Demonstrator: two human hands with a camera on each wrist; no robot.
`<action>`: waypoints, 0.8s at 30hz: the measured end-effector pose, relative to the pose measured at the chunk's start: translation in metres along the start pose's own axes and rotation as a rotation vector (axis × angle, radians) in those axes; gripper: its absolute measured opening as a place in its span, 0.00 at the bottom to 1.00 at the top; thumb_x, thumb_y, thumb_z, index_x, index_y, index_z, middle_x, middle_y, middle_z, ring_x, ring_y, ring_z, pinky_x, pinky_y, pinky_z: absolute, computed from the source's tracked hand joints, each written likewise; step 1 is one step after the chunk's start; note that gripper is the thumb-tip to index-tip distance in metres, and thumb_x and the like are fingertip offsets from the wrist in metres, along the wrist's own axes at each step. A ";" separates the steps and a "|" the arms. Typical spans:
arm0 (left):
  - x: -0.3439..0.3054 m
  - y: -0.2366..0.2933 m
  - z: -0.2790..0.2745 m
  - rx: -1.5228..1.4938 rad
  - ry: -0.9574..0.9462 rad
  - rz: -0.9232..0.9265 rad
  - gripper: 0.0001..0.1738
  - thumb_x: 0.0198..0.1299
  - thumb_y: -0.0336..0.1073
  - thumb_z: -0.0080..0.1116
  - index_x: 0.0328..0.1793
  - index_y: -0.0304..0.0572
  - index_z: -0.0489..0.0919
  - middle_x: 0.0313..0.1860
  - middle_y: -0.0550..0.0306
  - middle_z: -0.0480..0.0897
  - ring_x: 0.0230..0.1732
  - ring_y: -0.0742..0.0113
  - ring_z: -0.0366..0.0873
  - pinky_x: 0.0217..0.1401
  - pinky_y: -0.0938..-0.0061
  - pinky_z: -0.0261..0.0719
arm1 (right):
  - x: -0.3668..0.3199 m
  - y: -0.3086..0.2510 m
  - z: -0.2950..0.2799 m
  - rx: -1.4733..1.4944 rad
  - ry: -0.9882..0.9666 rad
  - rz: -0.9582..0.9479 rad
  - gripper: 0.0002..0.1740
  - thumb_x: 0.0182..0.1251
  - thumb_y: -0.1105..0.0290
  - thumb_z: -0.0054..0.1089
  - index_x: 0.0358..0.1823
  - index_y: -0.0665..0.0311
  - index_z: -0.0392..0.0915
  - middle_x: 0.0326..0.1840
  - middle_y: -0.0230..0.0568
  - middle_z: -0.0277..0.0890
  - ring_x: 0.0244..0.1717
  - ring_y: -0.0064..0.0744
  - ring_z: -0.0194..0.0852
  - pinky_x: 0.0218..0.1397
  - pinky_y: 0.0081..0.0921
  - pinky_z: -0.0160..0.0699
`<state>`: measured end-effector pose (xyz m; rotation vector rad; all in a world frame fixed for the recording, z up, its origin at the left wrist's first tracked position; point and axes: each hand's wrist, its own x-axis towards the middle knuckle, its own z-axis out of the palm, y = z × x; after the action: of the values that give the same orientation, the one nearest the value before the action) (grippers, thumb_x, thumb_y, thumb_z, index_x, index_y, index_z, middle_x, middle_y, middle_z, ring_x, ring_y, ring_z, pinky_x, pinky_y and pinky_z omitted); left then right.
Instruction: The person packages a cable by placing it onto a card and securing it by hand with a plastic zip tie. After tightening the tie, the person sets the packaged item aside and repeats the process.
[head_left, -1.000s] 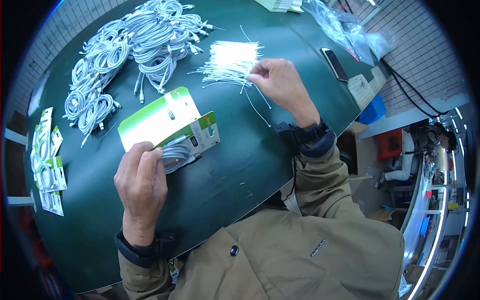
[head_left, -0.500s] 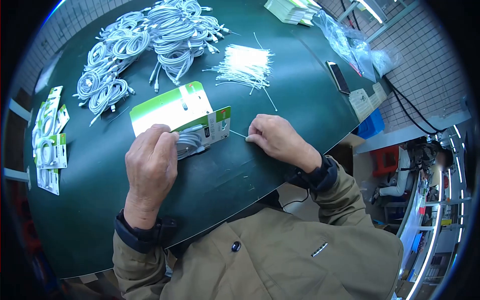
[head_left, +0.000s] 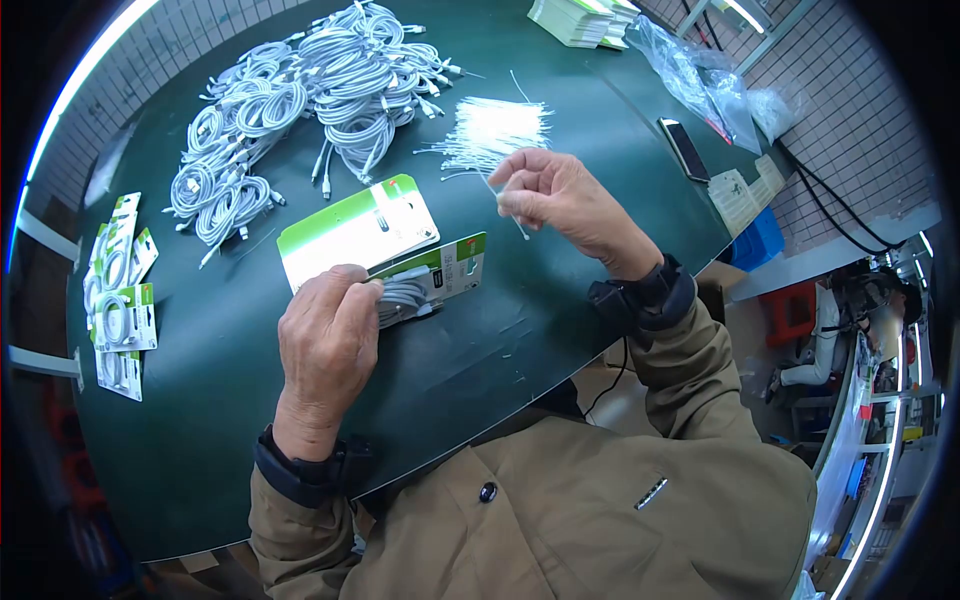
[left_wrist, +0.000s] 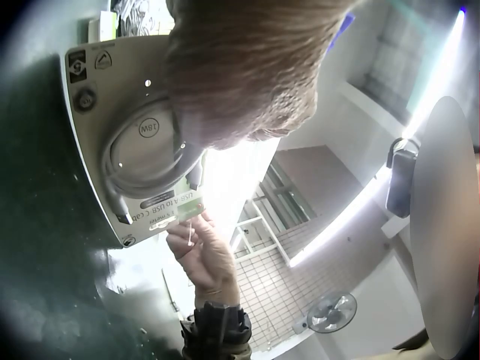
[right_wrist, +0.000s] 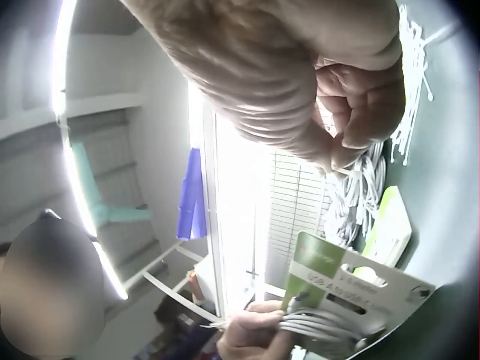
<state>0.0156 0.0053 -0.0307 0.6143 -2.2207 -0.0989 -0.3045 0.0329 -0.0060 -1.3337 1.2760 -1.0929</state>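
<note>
My left hand (head_left: 330, 335) grips a green-and-white cable card (head_left: 463, 268) by its near end, thumb on top. A coiled grey USB cable (head_left: 402, 298) lies against the card's face; the print reads USB-A to USB-C. To the right and farther off, my right hand (head_left: 575, 205) is raised beside the pile of white cable ties (head_left: 497, 130). Its thumb and forefinger pinch a thin white cable tie (left_wrist: 190, 234), mostly hidden by the fingers. Just behind the held card lies another green-edged white card (head_left: 355, 230).
A big heap of coiled grey cables (head_left: 345, 80) covers the far left. Several carded cables (head_left: 118, 300) lie at the left edge. Far right are a stack of cards (head_left: 575, 22), plastic bags (head_left: 700, 85), a phone (head_left: 684, 150) and a blue bin (head_left: 757, 242).
My right hand went from the tie pile down beside the held card, a tie stretched between them, then back up toward the pile. The left hand keeps its grip on the card.
</note>
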 end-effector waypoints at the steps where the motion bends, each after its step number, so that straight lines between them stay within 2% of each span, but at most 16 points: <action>1: 0.000 0.000 0.000 -0.001 0.001 0.002 0.13 0.51 0.17 0.72 0.41 0.35 0.82 0.43 0.48 0.87 0.42 0.48 0.88 0.44 0.59 0.86 | 0.003 0.001 0.003 0.056 -0.002 -0.003 0.10 0.74 0.73 0.68 0.52 0.69 0.85 0.34 0.32 0.84 0.32 0.17 0.76 0.36 0.18 0.77; 6: 0.000 -0.001 0.000 -0.015 -0.011 0.008 0.13 0.52 0.17 0.72 0.42 0.35 0.83 0.42 0.48 0.87 0.42 0.48 0.88 0.44 0.60 0.86 | 0.025 0.002 0.019 0.194 -0.035 -0.032 0.14 0.77 0.71 0.70 0.57 0.70 0.88 0.36 0.35 0.85 0.36 0.19 0.78 0.39 0.17 0.80; 12: -0.001 -0.004 0.002 -0.019 0.011 0.027 0.13 0.53 0.17 0.74 0.42 0.36 0.83 0.42 0.48 0.87 0.42 0.49 0.89 0.44 0.60 0.87 | 0.048 -0.005 0.034 0.131 -0.125 -0.132 0.14 0.76 0.70 0.71 0.58 0.70 0.90 0.41 0.39 0.89 0.37 0.21 0.81 0.42 0.17 0.83; 15: 0.001 -0.004 0.002 -0.023 0.007 0.023 0.13 0.53 0.17 0.73 0.42 0.36 0.83 0.42 0.48 0.87 0.42 0.49 0.89 0.44 0.60 0.87 | 0.054 -0.012 0.041 0.113 -0.169 -0.121 0.13 0.77 0.72 0.70 0.57 0.71 0.88 0.46 0.37 0.88 0.40 0.20 0.80 0.46 0.19 0.83; 19: 0.002 -0.003 -0.001 -0.022 -0.013 0.030 0.14 0.51 0.17 0.74 0.43 0.37 0.84 0.43 0.48 0.88 0.43 0.49 0.89 0.46 0.60 0.88 | 0.061 -0.014 0.050 0.080 -0.218 -0.196 0.13 0.75 0.72 0.72 0.56 0.70 0.89 0.47 0.37 0.89 0.44 0.20 0.84 0.50 0.19 0.86; 20: 0.002 -0.003 0.001 -0.006 0.014 0.039 0.10 0.55 0.23 0.72 0.42 0.39 0.84 0.40 0.53 0.86 0.42 0.55 0.88 0.46 0.61 0.87 | 0.063 -0.013 0.051 0.065 -0.237 -0.190 0.13 0.75 0.72 0.72 0.56 0.69 0.89 0.47 0.37 0.90 0.44 0.20 0.85 0.51 0.19 0.86; 21: 0.002 -0.004 0.000 -0.016 0.007 0.037 0.11 0.53 0.21 0.73 0.42 0.38 0.84 0.41 0.51 0.87 0.42 0.53 0.88 0.46 0.61 0.87 | 0.065 -0.012 0.051 0.051 -0.255 -0.185 0.13 0.75 0.72 0.72 0.56 0.69 0.89 0.47 0.37 0.90 0.45 0.20 0.86 0.52 0.19 0.86; 22: 0.002 -0.004 -0.001 -0.026 -0.001 0.037 0.13 0.52 0.19 0.73 0.43 0.37 0.84 0.42 0.50 0.87 0.43 0.51 0.89 0.46 0.60 0.88 | 0.064 -0.015 0.053 -0.001 -0.234 -0.154 0.11 0.75 0.71 0.72 0.53 0.69 0.90 0.45 0.36 0.90 0.41 0.18 0.84 0.47 0.18 0.85; 24: 0.002 -0.004 -0.002 -0.042 -0.010 0.035 0.15 0.50 0.17 0.74 0.43 0.37 0.84 0.42 0.48 0.88 0.43 0.49 0.89 0.46 0.60 0.88 | 0.065 -0.012 0.054 0.016 -0.228 -0.144 0.09 0.75 0.70 0.73 0.50 0.69 0.90 0.45 0.37 0.90 0.40 0.17 0.84 0.43 0.17 0.84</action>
<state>0.0177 0.0014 -0.0290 0.5532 -2.2318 -0.1311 -0.2462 -0.0293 -0.0027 -1.5101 1.0152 -1.0134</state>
